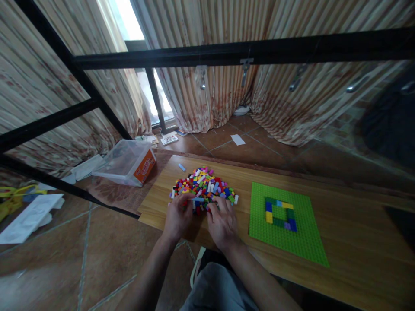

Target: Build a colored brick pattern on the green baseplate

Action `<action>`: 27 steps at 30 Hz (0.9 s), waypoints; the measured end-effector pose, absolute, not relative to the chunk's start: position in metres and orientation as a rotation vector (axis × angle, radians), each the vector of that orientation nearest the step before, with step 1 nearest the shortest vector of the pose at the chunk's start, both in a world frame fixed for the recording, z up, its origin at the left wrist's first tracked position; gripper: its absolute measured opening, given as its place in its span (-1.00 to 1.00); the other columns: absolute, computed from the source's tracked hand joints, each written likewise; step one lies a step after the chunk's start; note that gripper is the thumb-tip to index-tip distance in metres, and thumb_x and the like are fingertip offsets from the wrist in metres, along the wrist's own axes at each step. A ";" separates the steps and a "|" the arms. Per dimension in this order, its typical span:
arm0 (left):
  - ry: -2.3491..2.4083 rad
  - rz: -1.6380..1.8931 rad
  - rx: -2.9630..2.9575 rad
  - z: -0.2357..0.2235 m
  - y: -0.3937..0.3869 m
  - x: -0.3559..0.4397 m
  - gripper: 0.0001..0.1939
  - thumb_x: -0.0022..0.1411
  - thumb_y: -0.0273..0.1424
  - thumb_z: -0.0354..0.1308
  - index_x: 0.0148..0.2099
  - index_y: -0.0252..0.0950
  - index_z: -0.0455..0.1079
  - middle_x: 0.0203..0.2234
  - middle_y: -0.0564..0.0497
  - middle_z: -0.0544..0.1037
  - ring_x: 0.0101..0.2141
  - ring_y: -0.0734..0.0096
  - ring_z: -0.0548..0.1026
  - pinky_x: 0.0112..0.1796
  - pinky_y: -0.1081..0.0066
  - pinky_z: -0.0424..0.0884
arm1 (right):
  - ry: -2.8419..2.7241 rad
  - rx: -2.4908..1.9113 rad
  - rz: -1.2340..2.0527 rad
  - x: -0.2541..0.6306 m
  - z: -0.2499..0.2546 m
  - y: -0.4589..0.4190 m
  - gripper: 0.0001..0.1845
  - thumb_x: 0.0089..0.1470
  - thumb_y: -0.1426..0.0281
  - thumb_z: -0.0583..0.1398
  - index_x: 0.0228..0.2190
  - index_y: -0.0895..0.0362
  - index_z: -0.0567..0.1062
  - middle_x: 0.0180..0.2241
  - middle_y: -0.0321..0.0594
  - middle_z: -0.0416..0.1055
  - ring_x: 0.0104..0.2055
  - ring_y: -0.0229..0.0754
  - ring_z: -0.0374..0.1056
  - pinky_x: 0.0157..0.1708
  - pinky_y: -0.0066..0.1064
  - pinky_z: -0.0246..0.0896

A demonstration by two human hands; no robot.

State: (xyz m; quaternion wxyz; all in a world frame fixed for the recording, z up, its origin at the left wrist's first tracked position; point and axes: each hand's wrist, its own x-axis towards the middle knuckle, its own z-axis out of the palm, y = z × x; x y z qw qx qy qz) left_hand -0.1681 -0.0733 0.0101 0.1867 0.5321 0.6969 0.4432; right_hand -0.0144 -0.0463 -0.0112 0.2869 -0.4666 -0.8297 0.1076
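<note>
A heap of small multicoloured toy building bricks point(202, 181) lies on the wooden table. At its near left edge is my left hand point(177, 218), its fingers curled in toward the thumb. A light blue brick point(198, 199) shows right at those fingertips; whether it is pinched is unclear. My right hand point(223, 222) reaches into the near right side of the heap, with bent fingers and the thumb apart from them. To the right lies a green baseplate point(259, 211), bearing a square ring of blue, green, yellow and purple bricks point(269, 217).
The wooden table point(353, 233) runs off to the right. A single light blue brick point(182, 167) lies beyond the heap. On the floor at left stands a clear plastic bin point(118, 162) with an orange label. A black metal frame point(220, 56) crosses before the curtains.
</note>
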 end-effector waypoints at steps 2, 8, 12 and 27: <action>1.946 1.252 1.528 0.007 -0.077 -0.165 -0.80 0.20 -0.43 0.03 -0.22 -0.22 0.48 -0.24 -0.04 0.58 -0.17 0.26 0.50 -0.05 0.24 0.36 | -2.209 -1.222 0.279 -0.014 -0.014 -0.047 -0.76 0.08 0.55 0.10 -0.24 0.10 0.49 -0.06 -0.07 0.35 -0.02 -0.02 0.21 -0.03 -0.17 0.18; 1.910 1.178 1.816 0.006 -0.079 -0.157 -0.79 0.19 -0.50 0.03 -0.18 -0.23 0.46 -0.17 -0.08 0.54 -0.12 0.27 0.47 -0.04 0.21 0.38 | -2.151 -1.323 0.243 -0.008 -0.019 -0.046 -0.66 0.06 0.48 0.14 -0.08 0.16 0.44 -0.07 -0.03 0.36 -0.01 0.04 0.20 -0.02 -0.12 0.15; 1.950 1.042 2.014 0.003 -0.078 -0.149 -0.71 0.11 -0.58 0.06 -0.13 -0.23 0.46 -0.06 -0.09 0.49 -0.03 0.20 0.41 -0.01 0.13 0.37 | -2.137 -1.383 0.238 -0.005 -0.020 -0.045 -0.57 0.02 0.43 0.18 -0.02 0.17 0.41 -0.06 0.01 0.36 0.00 0.09 0.19 -0.03 -0.07 0.12; 1.792 1.302 1.594 0.011 -0.077 -0.141 -0.63 0.23 -0.40 0.05 0.09 -0.25 0.35 0.00 -0.12 0.47 0.01 0.21 0.42 0.04 0.21 0.32 | -2.027 -1.124 0.600 0.005 -0.001 -0.038 -0.59 0.01 0.48 0.14 -0.04 0.11 0.38 -0.05 -0.07 0.36 0.04 -0.03 0.25 0.08 -0.11 0.16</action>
